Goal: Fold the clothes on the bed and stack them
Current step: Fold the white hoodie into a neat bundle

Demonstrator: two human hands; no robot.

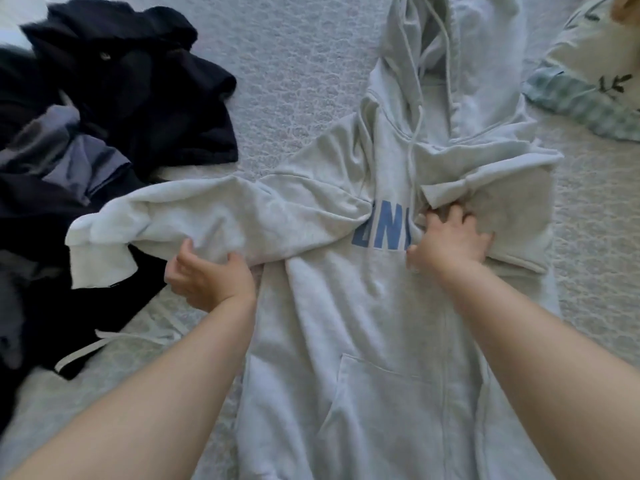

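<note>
— Fingers (457, 216) of right hand (450, 240): spread, pressing flat on folded right sleeve (502, 209) at chest of hoodie (346, 306).
— And left hand (207, 275)?
— Fingers curled, pinching underside of left sleeve (194, 223), just left of blue lettering (384, 230).
— Where's the hoodie?
— Front up on bed (294, 81), hood (426, 46) far, pocket (381, 393) near. Left sleeve stretched out left, cuff touching dark pile (104, 116).
— Step in hand?
— Sleeves, by the look of it. Right one already laid over chest and held down; left one gripped, not yet folded in.
— Next move?
— Probably carry left sleeve right, across chest, onto the other. Calls for lifting cuff off dark pile, so nothing dark drags along. Better to keep right side pinned, else that fold slips open.
— After that?
— Likely hood down and hem up, then stacking. No stack in view yet; dark pile at left unfolded.
— Anything else on bed?
— Patterned pillow (595, 74) at far right, well apart from hoodie.
</note>
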